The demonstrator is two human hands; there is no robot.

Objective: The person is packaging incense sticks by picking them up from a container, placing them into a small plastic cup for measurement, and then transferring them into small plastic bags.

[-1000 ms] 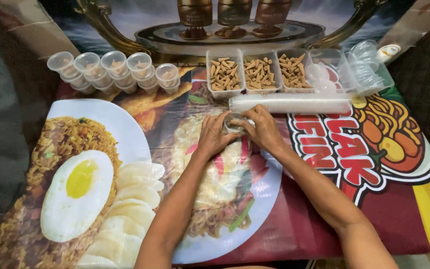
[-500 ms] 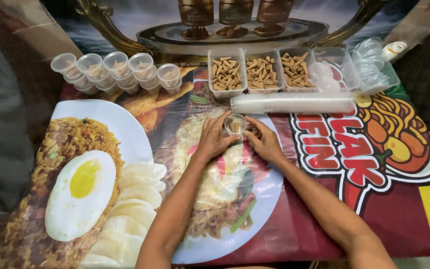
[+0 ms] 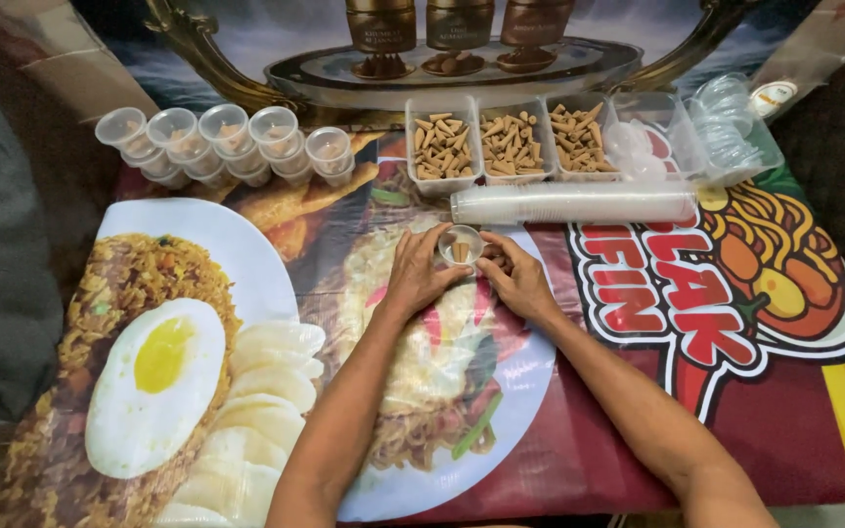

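My left hand (image 3: pixel 415 274) grips a small clear plastic cup (image 3: pixel 462 244) by its left side. The cup stands upright on the printed table cover and has a few brown cone-shaped pieces inside. My right hand (image 3: pixel 517 279) lies just right of the cup with its fingers curled and the thumb pointing at the rim. Whether it holds any pieces is hidden by the fingers.
Behind the hands lies a long sleeve of stacked clear cups (image 3: pixel 574 203). Further back stand three trays of brown cones (image 3: pixel 511 145) and trays of clear lids (image 3: pixel 696 132). Lidded filled cups (image 3: pixel 217 139) are stacked at the back left. The table cover (image 3: pixel 735 411) is a food-print banner.
My right hand has drawn back from over the cup to its right side, uncovering the open top. The left hand and cup have stayed put.
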